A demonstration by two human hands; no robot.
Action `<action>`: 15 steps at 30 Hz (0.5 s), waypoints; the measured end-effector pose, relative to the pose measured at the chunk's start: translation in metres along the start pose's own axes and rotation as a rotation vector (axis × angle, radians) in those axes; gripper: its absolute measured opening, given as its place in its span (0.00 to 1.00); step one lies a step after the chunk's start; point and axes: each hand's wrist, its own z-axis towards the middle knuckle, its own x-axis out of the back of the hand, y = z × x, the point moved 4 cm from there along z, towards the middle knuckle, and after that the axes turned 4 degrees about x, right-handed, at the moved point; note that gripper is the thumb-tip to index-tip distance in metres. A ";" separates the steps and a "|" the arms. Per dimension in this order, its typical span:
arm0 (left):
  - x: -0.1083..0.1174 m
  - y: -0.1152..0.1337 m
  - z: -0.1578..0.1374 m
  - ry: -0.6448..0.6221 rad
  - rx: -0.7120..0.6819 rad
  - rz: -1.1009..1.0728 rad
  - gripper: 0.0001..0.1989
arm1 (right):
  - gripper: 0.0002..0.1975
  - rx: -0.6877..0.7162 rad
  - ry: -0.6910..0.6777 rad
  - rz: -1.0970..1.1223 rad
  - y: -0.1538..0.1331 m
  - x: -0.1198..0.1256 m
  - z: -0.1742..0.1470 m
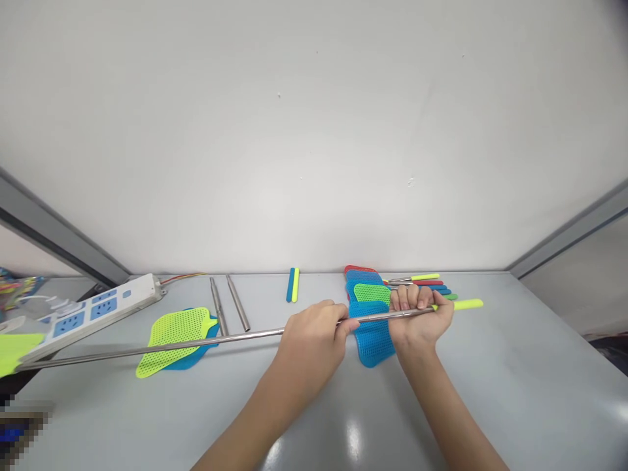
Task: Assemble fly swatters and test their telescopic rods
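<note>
We grip the rod (255, 335) above the bench (490, 386), left hand (316, 337) partway along and right hand (422, 320) beside its handle (468, 304), apparently spaced apart to steady its long reach.

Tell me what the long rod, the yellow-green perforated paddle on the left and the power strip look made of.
Long rod: likely metal, perhaps steel, polished; it looks silvery and shiny.
Yellow-green perforated paddle: probably plastic, fairly matte; it is thin, evenly coloured and full of small holes.
Power strip: apparently hard plastic, smooth; its white casing has crisp edges.
</note>
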 end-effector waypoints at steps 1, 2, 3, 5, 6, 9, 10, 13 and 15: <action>-0.002 -0.001 0.001 -0.009 0.002 -0.008 0.12 | 0.16 0.003 0.005 0.000 0.000 0.001 0.000; -0.003 -0.002 0.002 -0.018 0.003 -0.016 0.12 | 0.16 0.006 0.011 -0.002 0.001 0.001 0.000; -0.004 -0.002 0.003 -0.028 0.004 -0.023 0.12 | 0.17 0.007 0.019 -0.005 0.002 0.002 0.000; -0.006 -0.004 0.004 -0.048 0.013 -0.034 0.12 | 0.18 0.004 0.037 -0.006 0.004 0.004 -0.001; -0.006 -0.005 0.005 -0.058 0.019 -0.041 0.13 | 0.18 -0.001 0.046 -0.006 0.005 0.004 -0.001; -0.005 -0.007 0.007 -0.096 0.043 -0.047 0.15 | 0.19 -0.024 0.058 0.001 0.011 0.004 -0.005; -0.004 -0.008 0.007 -0.107 0.050 -0.037 0.17 | 0.19 -0.029 0.055 0.003 0.013 0.004 -0.007; -0.002 -0.010 0.008 -0.098 0.058 0.008 0.18 | 0.19 -0.029 0.045 0.009 0.018 0.004 -0.012; -0.001 -0.009 0.008 -0.061 0.055 0.038 0.16 | 0.19 -0.032 0.067 0.013 0.023 0.006 -0.016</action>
